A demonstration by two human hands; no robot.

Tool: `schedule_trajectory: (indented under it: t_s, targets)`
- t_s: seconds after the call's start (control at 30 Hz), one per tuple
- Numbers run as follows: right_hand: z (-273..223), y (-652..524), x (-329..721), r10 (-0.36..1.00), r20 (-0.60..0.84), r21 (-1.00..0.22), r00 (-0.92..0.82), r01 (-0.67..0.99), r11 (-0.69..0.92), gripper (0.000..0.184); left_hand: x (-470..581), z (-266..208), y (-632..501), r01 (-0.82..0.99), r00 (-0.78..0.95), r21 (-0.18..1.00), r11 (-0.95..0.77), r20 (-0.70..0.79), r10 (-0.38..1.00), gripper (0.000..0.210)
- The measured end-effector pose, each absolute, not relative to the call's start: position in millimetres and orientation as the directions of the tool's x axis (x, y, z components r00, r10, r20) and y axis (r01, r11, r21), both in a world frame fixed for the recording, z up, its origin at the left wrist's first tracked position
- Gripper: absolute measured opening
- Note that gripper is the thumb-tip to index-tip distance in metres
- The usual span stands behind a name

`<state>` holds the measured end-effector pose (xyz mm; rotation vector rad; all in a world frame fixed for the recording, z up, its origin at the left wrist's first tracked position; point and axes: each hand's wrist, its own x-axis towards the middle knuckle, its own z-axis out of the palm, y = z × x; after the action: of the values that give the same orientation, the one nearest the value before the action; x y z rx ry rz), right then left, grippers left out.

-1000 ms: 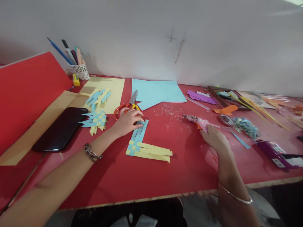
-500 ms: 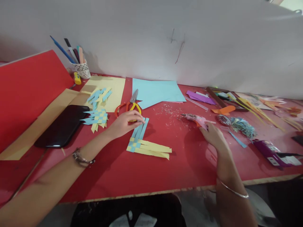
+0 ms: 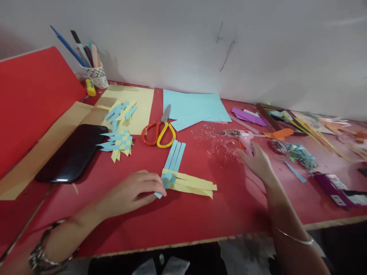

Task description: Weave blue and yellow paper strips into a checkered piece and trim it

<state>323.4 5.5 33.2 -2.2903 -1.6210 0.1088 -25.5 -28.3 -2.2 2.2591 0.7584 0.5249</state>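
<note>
Fingers bent, my left hand (image 3: 137,191) is at the lower left edge of a partly woven piece of paper strips (image 3: 169,175). A small blue paper end (image 3: 158,195) pokes out between its thumb and fingertips. Three loose blue strips (image 3: 175,156) point away from me, and yellow strips (image 3: 195,185) stretch to the right. My right hand (image 3: 256,160) grips the handle of a pink hot glue gun (image 3: 239,134), whose nozzle faces left above the table. Red-and-yellow-handled scissors (image 3: 159,133) lie open beyond the weave.
A finished woven paper fish shape (image 3: 122,141) and a black phone (image 3: 73,152) lie left. Blue sheets (image 3: 195,109) and a yellow sheet (image 3: 140,103) are at the back. Glue scraps (image 3: 218,145) litter the middle. A purple extension socket (image 3: 329,189) sits right, a pen cup (image 3: 99,78) back left.
My left hand has moved from the far ends of the blue strips down to the weave's lower left corner, uncovering the scissors' handles. My right hand still holds the glue gun, turned slightly.
</note>
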Motion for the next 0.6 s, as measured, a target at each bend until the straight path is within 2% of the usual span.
schedule_trajectory:
  t_s: [0.07,0.13,0.3,0.6]
  targets:
    - [40,9,313,0.940,0.148,-0.292,0.309,0.921,-0.257,0.028,-24,1,-29,0.366,0.781,0.708,-0.604,0.118,0.613,0.029]
    - [46,12,301,0.964,0.175,-0.252,0.200,0.956,-0.152,0.031,-22,6,-28,0.359,0.815,0.696,-0.622,0.092,0.572,0.027]
    - [44,17,274,0.972,0.232,-0.215,-0.026,0.973,0.077,0.049,-18,12,-28,0.347,0.853,0.657,-0.669,0.075,0.516,0.020]
    - [20,3,255,0.957,0.074,-0.201,-0.279,0.936,0.289,0.045,-15,9,-28,0.326,0.882,0.603,-0.728,0.084,0.464,0.021]
